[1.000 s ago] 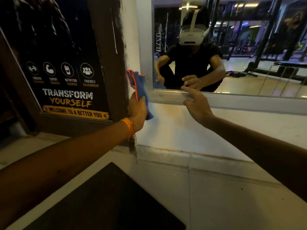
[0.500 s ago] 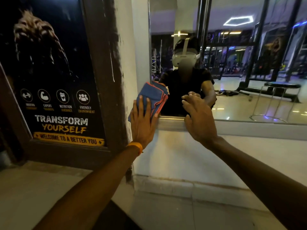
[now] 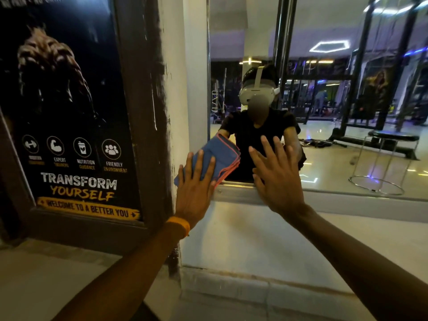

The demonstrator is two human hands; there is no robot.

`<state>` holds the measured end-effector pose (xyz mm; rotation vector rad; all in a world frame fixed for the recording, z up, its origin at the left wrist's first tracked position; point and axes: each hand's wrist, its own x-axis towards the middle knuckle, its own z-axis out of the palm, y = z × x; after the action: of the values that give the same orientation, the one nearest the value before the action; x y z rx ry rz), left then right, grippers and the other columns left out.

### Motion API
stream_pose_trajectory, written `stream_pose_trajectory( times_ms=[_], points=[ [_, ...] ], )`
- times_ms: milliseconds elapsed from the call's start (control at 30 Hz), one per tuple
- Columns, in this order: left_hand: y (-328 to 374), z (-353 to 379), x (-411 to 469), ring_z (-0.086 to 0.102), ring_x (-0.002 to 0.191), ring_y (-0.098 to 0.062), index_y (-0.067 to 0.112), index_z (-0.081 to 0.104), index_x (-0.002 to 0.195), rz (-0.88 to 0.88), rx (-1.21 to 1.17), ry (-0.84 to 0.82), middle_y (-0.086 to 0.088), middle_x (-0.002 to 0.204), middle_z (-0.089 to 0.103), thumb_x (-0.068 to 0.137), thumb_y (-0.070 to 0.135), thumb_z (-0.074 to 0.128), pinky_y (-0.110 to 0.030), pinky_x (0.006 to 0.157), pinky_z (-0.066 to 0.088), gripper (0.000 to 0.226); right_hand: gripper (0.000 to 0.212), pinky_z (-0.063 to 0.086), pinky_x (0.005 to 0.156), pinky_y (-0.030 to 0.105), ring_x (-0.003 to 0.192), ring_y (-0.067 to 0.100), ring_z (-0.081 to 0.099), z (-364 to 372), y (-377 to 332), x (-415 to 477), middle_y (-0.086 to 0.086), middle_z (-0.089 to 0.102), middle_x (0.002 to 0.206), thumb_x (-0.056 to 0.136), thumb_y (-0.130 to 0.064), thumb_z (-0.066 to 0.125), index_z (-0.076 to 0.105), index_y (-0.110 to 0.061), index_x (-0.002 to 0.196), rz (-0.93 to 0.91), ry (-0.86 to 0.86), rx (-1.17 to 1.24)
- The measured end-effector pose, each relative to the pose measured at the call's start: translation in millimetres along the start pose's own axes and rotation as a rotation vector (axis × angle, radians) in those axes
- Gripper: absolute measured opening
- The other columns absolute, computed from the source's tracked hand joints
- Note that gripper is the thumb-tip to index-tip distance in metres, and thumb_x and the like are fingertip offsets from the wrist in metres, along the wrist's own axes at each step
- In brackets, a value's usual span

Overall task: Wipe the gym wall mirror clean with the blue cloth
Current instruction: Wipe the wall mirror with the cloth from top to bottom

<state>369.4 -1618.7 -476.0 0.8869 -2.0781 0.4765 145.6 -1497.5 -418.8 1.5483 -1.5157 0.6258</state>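
As the left hand (image 3: 194,184) presses the blue cloth (image 3: 218,152), fingers straight, at the mirror's (image 3: 347,140) lower-left corner, the right hand (image 3: 278,181) spreads empty; soft, light cloth likely needs palm-wide pressure.

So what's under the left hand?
The blue cloth, pressed by the left hand against the mirror at its lower left corner. The surface behind the cloth is covered.

One view only, my head cam: close to the wall (image 3: 243,235), facing forward, tilted slightly down. Mirror (image 3: 347,147) fills 12 to 3 o'clock, poster (image 3: 69,112) 9 to 11. Headset (image 3: 256,95) reflected near 12, so I'm almost square-on.
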Motion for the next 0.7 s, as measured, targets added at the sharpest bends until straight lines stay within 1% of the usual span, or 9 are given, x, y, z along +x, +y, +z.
stream_pose_trajectory(
  times_ms=[67, 133, 233, 300, 333, 400, 467, 567, 700],
  points=[
    [-1, -6, 14, -0.003, 0.159, -0.037, 0.019, 0.016, 0.166, -0.017, -0.011, 0.015, -0.011, 0.173, -0.002, 0.111, 0.053, 0.012, -0.070, 0.121, 0.021, 0.065, 0.065, 0.016, 0.123, 0.064, 0.158, 0.038, 0.012, -6, 7, 7, 0.014, 0.019, 0.171, 0.101, -0.041, 0.046, 0.033, -0.019, 0.161, -0.036, 0.030, -0.009],
    [1, -27, 58, -0.001, 0.158, -0.035, 0.015, 0.018, 0.165, -0.011, -0.005, 0.086, -0.015, 0.172, 0.006, 0.109, 0.056, 0.007, -0.066, 0.125, 0.013, 0.070, 0.063, 0.014, 0.124, 0.062, 0.158, 0.038, 0.012, -13, 11, 24, 0.014, 0.020, 0.170, 0.102, -0.041, 0.041, 0.033, -0.018, 0.161, -0.059, 0.066, -0.020],
    [5, -81, 137, 0.002, 0.159, -0.036, 0.007, 0.018, 0.163, -0.019, -0.036, 0.145, -0.016, 0.172, 0.011, 0.099, 0.071, -0.009, -0.051, 0.126, -0.004, 0.095, 0.061, 0.013, 0.125, 0.060, 0.158, 0.036, 0.013, -26, 18, 66, 0.013, 0.025, 0.169, 0.103, -0.039, 0.043, 0.035, -0.020, 0.160, -0.042, 0.105, -0.061],
    [10, -95, 154, 0.004, 0.159, -0.037, 0.002, 0.018, 0.162, -0.025, -0.082, 0.160, -0.014, 0.171, 0.009, 0.093, 0.078, -0.012, -0.047, 0.127, -0.006, 0.106, 0.060, 0.012, 0.125, 0.060, 0.158, 0.037, 0.013, -34, 23, 88, 0.014, 0.024, 0.168, 0.103, -0.039, 0.044, 0.035, -0.020, 0.159, -0.018, 0.113, -0.058],
    [12, -92, 151, 0.005, 0.159, -0.037, 0.001, 0.019, 0.162, -0.018, -0.084, 0.171, -0.013, 0.171, 0.010, 0.096, 0.076, -0.009, -0.048, 0.127, -0.003, 0.103, 0.061, 0.011, 0.126, 0.060, 0.158, 0.038, 0.012, -37, 27, 97, 0.015, 0.022, 0.169, 0.103, -0.040, 0.043, 0.033, -0.020, 0.160, -0.011, 0.120, -0.060],
    [9, -70, 130, 0.004, 0.158, -0.034, 0.004, 0.019, 0.163, -0.003, -0.033, 0.176, -0.015, 0.171, 0.016, 0.106, 0.064, 0.002, -0.052, 0.128, 0.003, 0.084, 0.063, 0.011, 0.126, 0.059, 0.158, 0.038, 0.012, -40, 32, 110, 0.014, 0.020, 0.170, 0.103, -0.042, 0.042, 0.030, -0.020, 0.161, -0.031, 0.131, -0.073],
    [1, -52, 116, 0.001, 0.159, -0.029, 0.008, 0.015, 0.163, 0.000, 0.001, 0.214, -0.015, 0.171, 0.018, 0.110, 0.056, 0.010, -0.048, 0.130, 0.000, 0.072, 0.064, 0.009, 0.126, 0.059, 0.158, 0.036, 0.011, -39, 39, 120, 0.014, 0.018, 0.170, 0.103, -0.043, 0.042, 0.028, -0.021, 0.162, -0.077, 0.136, -0.095],
    [-7, -69, 155, -0.001, 0.160, -0.026, 0.007, 0.015, 0.164, 0.047, -0.045, 0.281, -0.010, 0.171, 0.011, 0.110, 0.052, 0.015, -0.039, 0.130, -0.009, 0.070, 0.063, 0.007, 0.127, 0.057, 0.158, 0.036, 0.011, -37, 49, 134, 0.012, 0.018, 0.171, 0.104, -0.045, 0.039, 0.027, -0.022, 0.162, -0.123, 0.164, -0.130],
    [-8, -99, 208, 0.010, 0.159, -0.036, 0.004, 0.018, 0.163, 0.037, -0.027, 0.370, -0.014, 0.171, 0.014, 0.109, 0.049, 0.018, -0.046, 0.130, -0.001, 0.069, 0.063, 0.010, 0.126, 0.058, 0.158, 0.036, 0.012, -39, 52, 153, 0.013, 0.019, 0.170, 0.104, -0.044, 0.039, 0.028, -0.023, 0.162, -0.126, 0.203, -0.123]
  ],
)
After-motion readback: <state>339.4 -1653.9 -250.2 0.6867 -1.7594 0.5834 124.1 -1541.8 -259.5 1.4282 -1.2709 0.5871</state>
